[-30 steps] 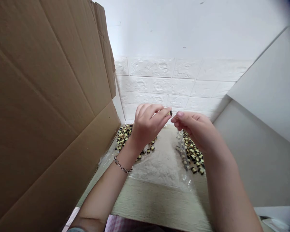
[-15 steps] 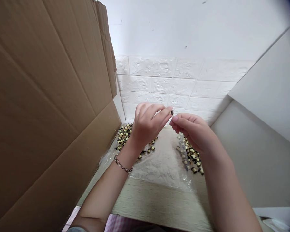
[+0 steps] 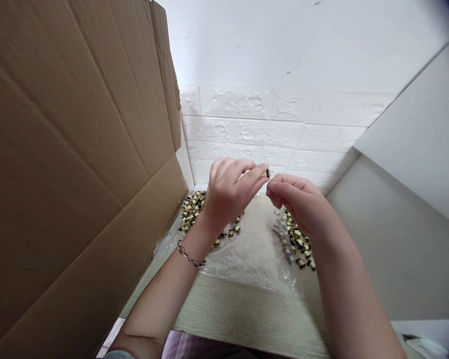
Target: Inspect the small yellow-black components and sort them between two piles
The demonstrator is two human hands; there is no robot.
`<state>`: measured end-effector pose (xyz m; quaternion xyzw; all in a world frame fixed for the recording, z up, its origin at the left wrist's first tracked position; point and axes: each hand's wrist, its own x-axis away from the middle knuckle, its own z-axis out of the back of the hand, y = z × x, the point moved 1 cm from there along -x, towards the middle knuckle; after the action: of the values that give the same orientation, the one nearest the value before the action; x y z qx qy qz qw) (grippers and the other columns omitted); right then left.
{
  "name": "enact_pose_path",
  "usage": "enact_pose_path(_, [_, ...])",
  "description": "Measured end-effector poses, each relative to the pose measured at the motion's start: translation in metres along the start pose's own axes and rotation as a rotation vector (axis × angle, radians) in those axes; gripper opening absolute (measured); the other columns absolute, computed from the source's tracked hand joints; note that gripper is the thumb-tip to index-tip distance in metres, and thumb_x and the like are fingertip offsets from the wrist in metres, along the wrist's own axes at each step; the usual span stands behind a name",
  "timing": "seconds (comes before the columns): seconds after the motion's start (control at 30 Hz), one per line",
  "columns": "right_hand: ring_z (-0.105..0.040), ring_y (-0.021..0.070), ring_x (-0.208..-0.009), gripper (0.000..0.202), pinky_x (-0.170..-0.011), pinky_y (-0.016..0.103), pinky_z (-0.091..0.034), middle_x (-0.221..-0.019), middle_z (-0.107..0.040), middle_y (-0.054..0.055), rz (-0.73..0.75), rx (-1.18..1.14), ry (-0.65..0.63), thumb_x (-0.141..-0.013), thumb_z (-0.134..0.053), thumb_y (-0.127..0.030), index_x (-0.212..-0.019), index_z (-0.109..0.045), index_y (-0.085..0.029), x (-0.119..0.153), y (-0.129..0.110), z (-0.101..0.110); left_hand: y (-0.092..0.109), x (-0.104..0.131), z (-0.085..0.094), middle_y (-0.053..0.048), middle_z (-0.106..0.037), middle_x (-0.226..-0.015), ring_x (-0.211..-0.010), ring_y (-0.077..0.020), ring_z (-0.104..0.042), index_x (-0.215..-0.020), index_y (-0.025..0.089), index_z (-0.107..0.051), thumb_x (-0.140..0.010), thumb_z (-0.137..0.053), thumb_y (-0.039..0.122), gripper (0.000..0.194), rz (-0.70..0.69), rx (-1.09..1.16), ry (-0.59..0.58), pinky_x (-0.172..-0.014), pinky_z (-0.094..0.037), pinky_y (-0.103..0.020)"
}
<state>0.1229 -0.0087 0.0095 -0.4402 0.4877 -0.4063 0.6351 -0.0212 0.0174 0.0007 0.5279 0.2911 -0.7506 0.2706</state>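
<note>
Has at far left a tall brown cardboard sheet [image 3: 71, 124], creased lengthwise and ragged along its upper far edge. Shows low down, right of that, a strip of pink-and-white checked fabric [image 3: 181, 345], below the near edge of a pale wood-grained table [image 3: 232, 309]. Has next, at the table's far left, a loose heap of small yellow-and-black parts [image 3: 192, 209], transformer-like in look, with a few strays to the right of the left forearm.

Wears on the left wrist a silver-coloured chain bracelet [image 3: 190, 256]. Holds the left hand [image 3: 226, 187] raised, with its back toward the camera, pinching between thumb and fingertips a single yellow-and-black component [image 3: 267, 173]; carries it above the table near the middle, mostly hidden by the fingers except for a black end on the right. Shows below, in the middle, a clear plastic bag [image 3: 243, 267], flat and wrinkled; behind, a white wall [image 3: 252, 102], brick-patterned in its lower part.

Holds the right hand [image 3: 297, 202] just beside the component, with thumb pressed to forefinger and the other fingers curled in. Cannot tell of anything fine between those tips, nor of contact with the component.

Has below the right hand a second heap [image 3: 301, 242] of like parts, partly under the clear plastic and partly behind the forearm. Shows at far right a pale panel [image 3: 404, 239].
</note>
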Motion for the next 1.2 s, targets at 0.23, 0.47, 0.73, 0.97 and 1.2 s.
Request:
enact_pose_path(0.23, [-0.024,0.0058,-0.045,0.021,-0.043,0.021,-0.019,-0.049,-0.030,-0.004,0.052,0.194,0.135,-0.072,-0.045,-0.022,-0.052,-0.040,-0.016,0.005,-0.005,0.003,0.005,-0.002,0.001,-0.003,-0.061,-0.083,-0.077,-0.0136,-0.048,-0.096,0.019,-0.058,-0.079,-0.051,0.030,0.021,0.023,0.025,-0.055,-0.075,-0.032,-0.029])
enact_pose_path(0.47, [-0.025,0.0061,-0.047,0.023,-0.043,0.021,-0.021,-0.049,-0.028,-0.004,0.177,0.423,0.126,-0.070,-0.045,-0.019,-0.050,-0.033,-0.017,0.010,-0.013,0.010,0.009,-0.005,0.002,-0.003,-0.060,-0.086,-0.081,-0.0129,-0.051,-0.096,0.020,-0.059,-0.080,-0.050,0.030,0.021,0.097,0.211,-0.107,-0.076,-0.036,-0.029])
enact_pose_path(0.73, [-0.022,0.0060,-0.047,0.021,-0.043,0.022,-0.017,-0.050,-0.026,-0.004,0.121,0.310,-0.021,-0.071,-0.044,-0.020,-0.051,-0.038,-0.016,0.014,-0.015,0.024,0.014,-0.012,0.004,-0.004,-0.061,-0.088,-0.086,-0.0117,-0.053,-0.092,0.017,-0.059,-0.078,-0.052,0.028,0.019,0.213,0.646,-0.218,-0.079,-0.041,-0.026])
enact_pose_path(0.97, [-0.021,0.0062,-0.047,0.021,-0.044,0.023,-0.015,-0.050,-0.024,-0.004,0.064,0.235,-0.077,-0.071,-0.044,-0.021,-0.051,-0.038,-0.016,0.015,-0.014,0.028,0.009,-0.011,0.001,-0.005,-0.063,-0.092,-0.086,-0.0121,-0.056,-0.087,0.017,-0.062,-0.077,-0.054,0.030,0.018,0.493,1.065,-0.479,-0.077,-0.044,-0.026])
enact_pose_path(1.2, [-0.020,0.0060,-0.047,0.022,-0.044,0.022,-0.015,-0.049,-0.022,-0.004,0.036,0.259,-0.135,-0.069,-0.043,-0.021,-0.049,-0.035,-0.016,0.015,-0.013,0.031,0.009,-0.004,-0.008,-0.004,-0.065,-0.086,-0.079,-0.0116,-0.057,-0.085,0.019,-0.064,-0.074,-0.058,0.033,0.019,0.752,1.423,-0.652,-0.072,-0.044,-0.026])
